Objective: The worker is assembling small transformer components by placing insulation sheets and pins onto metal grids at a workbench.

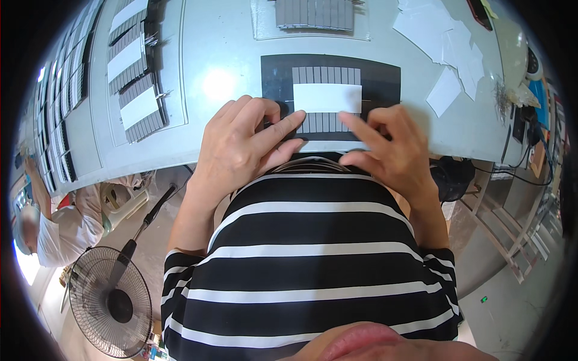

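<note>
A row of narrow grey strips (327, 124) lies side by side on a black mat (385, 78) in front of me. A white paper band (327, 98) crosses the middle of the row, leaving the strips' ends showing above and below. My left hand (238, 135) is at the row's lower left, its index fingertip at the band's corner and its thumb apart below. On the other side, my right hand (391, 141) reaches its index finger to the band's lower edge near the right end. Its thumb is apart, its other fingers curled. Neither hand holds anything.
Similar banded bundles (141, 108) stand in a column at the left, with long dark rows (60, 120) beyond. Another grey bundle (314, 15) sits on a clear sheet at the back. White papers (442, 36) lie at the right. Below the table are a fan (111, 301) and a seated person (72, 228).
</note>
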### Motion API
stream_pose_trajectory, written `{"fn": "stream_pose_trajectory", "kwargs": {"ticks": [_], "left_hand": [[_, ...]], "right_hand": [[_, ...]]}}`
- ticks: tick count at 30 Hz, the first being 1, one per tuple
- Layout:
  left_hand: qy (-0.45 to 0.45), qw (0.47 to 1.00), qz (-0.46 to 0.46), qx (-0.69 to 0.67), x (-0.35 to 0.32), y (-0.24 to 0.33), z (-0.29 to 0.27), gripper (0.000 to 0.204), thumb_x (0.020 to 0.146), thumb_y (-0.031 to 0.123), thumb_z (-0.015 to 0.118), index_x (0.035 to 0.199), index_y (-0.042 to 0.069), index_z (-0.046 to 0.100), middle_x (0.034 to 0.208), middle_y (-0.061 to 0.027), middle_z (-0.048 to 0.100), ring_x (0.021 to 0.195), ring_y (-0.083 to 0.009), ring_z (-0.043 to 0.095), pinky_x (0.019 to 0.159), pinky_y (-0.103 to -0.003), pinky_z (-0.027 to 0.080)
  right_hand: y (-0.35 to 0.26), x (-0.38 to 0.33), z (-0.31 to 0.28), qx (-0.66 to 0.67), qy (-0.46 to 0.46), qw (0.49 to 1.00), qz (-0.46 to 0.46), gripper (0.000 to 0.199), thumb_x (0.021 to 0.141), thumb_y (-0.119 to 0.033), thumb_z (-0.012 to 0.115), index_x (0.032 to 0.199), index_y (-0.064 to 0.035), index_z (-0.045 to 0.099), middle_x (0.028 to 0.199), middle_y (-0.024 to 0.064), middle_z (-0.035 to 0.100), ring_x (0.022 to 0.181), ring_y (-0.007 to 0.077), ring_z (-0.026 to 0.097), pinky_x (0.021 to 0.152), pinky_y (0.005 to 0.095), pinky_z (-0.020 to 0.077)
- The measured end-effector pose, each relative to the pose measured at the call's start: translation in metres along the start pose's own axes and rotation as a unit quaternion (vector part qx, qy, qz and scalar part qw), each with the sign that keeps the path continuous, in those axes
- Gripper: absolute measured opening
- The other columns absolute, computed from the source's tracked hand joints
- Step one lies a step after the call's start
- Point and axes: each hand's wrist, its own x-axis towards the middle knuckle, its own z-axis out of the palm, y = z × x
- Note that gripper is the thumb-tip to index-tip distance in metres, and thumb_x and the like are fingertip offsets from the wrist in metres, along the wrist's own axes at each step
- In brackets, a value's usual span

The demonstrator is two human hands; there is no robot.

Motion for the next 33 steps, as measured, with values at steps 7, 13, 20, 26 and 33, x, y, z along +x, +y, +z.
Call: {"fn": "stream_pose_trajectory", "kwargs": {"ticks": [7,13,20,26,33], "left_hand": [[-0.011,1.0,-0.013,-0.002,0.0,-0.001,-0.001,0.03,0.076,0.022,0.079,0.104,0.011,0.076,0.085,-0.0026,0.055,0.071,-0.0181,0.052,0.06,-0.031,0.043],[-0.022,0.999,-0.016,0.02,-0.004,0.0,0.0,0.031,0.075,0.019,0.08,0.105,0.013,0.077,0.085,-0.0024,0.055,0.07,-0.0181,0.051,0.06,-0.031,0.043],[-0.027,0.998,-0.029,0.047,-0.005,0.005,-0.001,0.033,0.073,0.018,0.079,0.106,0.016,0.077,0.084,-0.0008,0.055,0.07,-0.0168,0.051,0.059,-0.03,0.044],[-0.024,0.997,-0.042,0.054,-0.006,0.007,0.0,0.032,0.074,0.02,0.079,0.106,0.015,0.078,0.091,-0.0009,0.059,0.069,-0.0154,0.051,0.059,-0.029,0.045],[-0.008,0.999,0.008,0.048,-0.011,-0.008,0.001,0.035,0.076,0.019,0.077,0.11,0.012,0.076,0.124,-0.0059,0.065,0.065,-0.0165,0.05,0.06,-0.028,0.044]], "right_hand": [[-0.004,0.017,0.014,-0.012,0.027,0.998,-0.047,0.056,0.067,-0.047,0.075,0.114,-0.0167,0.076,0.083,0.0007,0.043,0.075,0.0181,0.047,0.063,0.0308,0.0427],[0.024,-0.016,-0.003,-0.02,0.007,1.0,-0.002,0.057,0.075,-0.056,0.066,0.117,-0.0191,0.074,0.085,0.0015,0.042,0.076,0.0201,0.044,0.064,0.0314,0.0408],[0.024,-0.014,-0.008,-0.007,0.009,1.0,-0.017,0.063,0.065,-0.05,0.073,0.116,-0.0147,0.075,0.086,0.0017,0.041,0.076,0.0203,0.043,0.066,0.0332,0.0407],[0.03,-0.013,-0.011,0.023,0.0,0.999,-0.028,0.066,0.061,-0.046,0.076,0.117,-0.0108,0.074,0.086,0.0022,0.038,0.076,0.0206,0.043,0.066,0.034,0.0401],[0.033,-0.005,-0.008,0.019,-0.045,0.998,-0.037,0.069,0.065,-0.051,0.073,0.122,-0.0111,0.071,0.086,0.0023,0.04,0.078,0.021,0.044,0.07,0.0347,0.0397]]}}
